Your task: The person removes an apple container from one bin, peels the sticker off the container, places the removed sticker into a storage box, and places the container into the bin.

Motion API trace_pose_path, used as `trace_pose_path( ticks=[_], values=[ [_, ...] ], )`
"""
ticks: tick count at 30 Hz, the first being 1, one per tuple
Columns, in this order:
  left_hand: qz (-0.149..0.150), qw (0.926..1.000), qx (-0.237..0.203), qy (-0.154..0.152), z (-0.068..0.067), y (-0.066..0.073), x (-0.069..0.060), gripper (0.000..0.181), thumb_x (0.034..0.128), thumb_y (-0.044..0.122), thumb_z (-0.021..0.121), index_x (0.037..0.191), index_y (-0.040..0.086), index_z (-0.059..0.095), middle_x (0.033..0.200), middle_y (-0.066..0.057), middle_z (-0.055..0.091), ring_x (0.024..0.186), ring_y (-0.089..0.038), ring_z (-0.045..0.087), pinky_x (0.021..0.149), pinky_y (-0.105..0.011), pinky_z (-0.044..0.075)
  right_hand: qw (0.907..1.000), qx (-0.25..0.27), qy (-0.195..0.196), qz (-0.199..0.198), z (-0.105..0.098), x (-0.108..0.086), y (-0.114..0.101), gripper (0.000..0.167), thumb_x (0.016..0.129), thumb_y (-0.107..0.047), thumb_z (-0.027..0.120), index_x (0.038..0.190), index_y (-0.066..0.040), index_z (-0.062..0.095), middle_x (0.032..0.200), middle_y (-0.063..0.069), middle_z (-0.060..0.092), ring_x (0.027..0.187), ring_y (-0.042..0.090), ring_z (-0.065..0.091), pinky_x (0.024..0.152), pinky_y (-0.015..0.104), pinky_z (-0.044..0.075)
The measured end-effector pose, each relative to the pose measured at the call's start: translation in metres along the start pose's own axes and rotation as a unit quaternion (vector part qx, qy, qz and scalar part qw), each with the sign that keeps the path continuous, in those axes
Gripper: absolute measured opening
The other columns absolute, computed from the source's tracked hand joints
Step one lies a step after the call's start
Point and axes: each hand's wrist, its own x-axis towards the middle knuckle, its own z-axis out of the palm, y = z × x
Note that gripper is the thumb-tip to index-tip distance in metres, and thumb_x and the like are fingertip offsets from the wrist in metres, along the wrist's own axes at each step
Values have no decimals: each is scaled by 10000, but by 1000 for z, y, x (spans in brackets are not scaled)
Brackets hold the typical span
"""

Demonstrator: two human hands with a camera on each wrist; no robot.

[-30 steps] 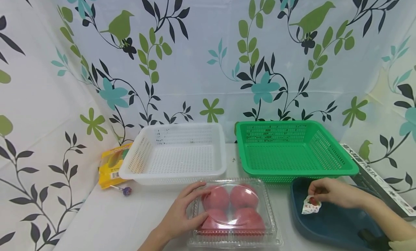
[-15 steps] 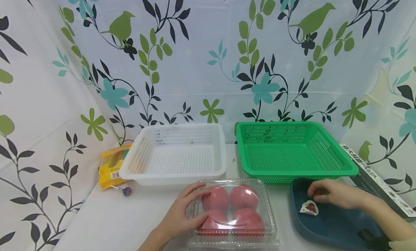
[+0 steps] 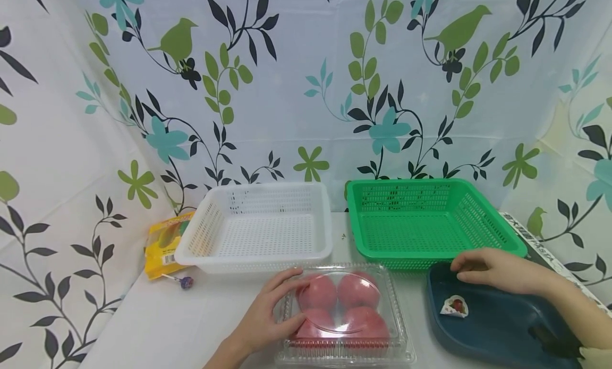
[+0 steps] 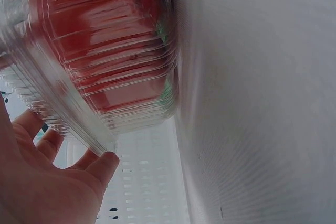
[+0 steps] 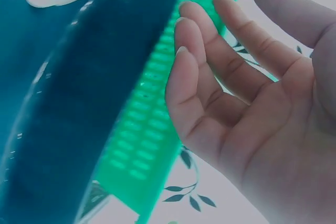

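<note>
A clear plastic box with several round red items inside stands at the front middle. My left hand rests on its left side, fingers spread over the lid; in the left wrist view the fingertips of the hand touch the rim of the box. Above the back of a dark blue tray is my right hand, holding nothing, its fingers loosely bent in the right wrist view. A small white wrapped piece with a red print lies in the tray, below and left of that hand.
Behind stand a white basket and a green basket. At the left are a yellow packet and a lollipop. A long dark box with white lettering lies at the right, partly behind the right arm. A patterned cloth hangs at the back.
The wrapped piece, pinched by my right hand a second ago, now lies in the blue tray. That hand has let go and risen slightly. My left hand has stayed on the clear box.
</note>
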Motion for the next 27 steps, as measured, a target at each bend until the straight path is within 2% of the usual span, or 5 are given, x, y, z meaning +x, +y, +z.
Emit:
trace_pose_path(
  ticks=[3, 11, 15, 19, 27],
  values=[
    [-15, 10000, -44, -24, 0, 0, 0, 531, 855, 290, 776, 1364, 271, 626, 1494, 49, 471, 1385, -241, 420, 1024, -612, 430, 9997, -46, 149, -189, -3, 2, -7, 219, 1023, -167, 607, 1197, -50, 667, 1106, 10, 693, 996, 31, 617, 773, 288, 563],
    [-5, 10000, -25, -11, 0, 0, 0, 533, 853, 291, 774, 1364, 277, 625, 1497, 52, 468, 1387, -242, 418, 1019, -621, 428, 9982, -141, 510, -286, -8, 13, -29, 219, 1008, -198, 639, 1206, -107, 664, 1114, 5, 699, 1012, 51, 623, 806, 286, 551],
    [60, 10000, -23, -12, 0, 0, 0, 529, 854, 281, 772, 1362, 265, 626, 1491, -10, 484, 1382, -260, 423, 1007, -646, 424, 9975, -89, 602, -364, -5, 20, -42, 229, 1004, -206, 648, 1218, -127, 663, 1120, -53, 690, 1020, 56, 625, 810, 286, 553],
    [72, 10000, 13, -7, -1, 1, 0, 538, 848, 278, 777, 1364, 267, 625, 1486, -46, 492, 1384, -255, 422, 1016, -634, 424, 9973, 176, 574, -428, 2, 28, -53, 259, 1009, -205, 641, 1246, -100, 650, 1145, -49, 680, 1042, 61, 630, 818, 289, 562],
    [90, 9999, 78, -14, 0, 2, 0, 549, 841, 268, 787, 1364, 247, 624, 1485, -33, 488, 1381, -245, 423, 1039, -589, 427, 9944, 675, 661, -477, 24, 42, -69, 294, 1014, -214, 634, 1277, -82, 627, 1166, -14, 658, 1035, 105, 625, 804, 311, 560]
  ],
)
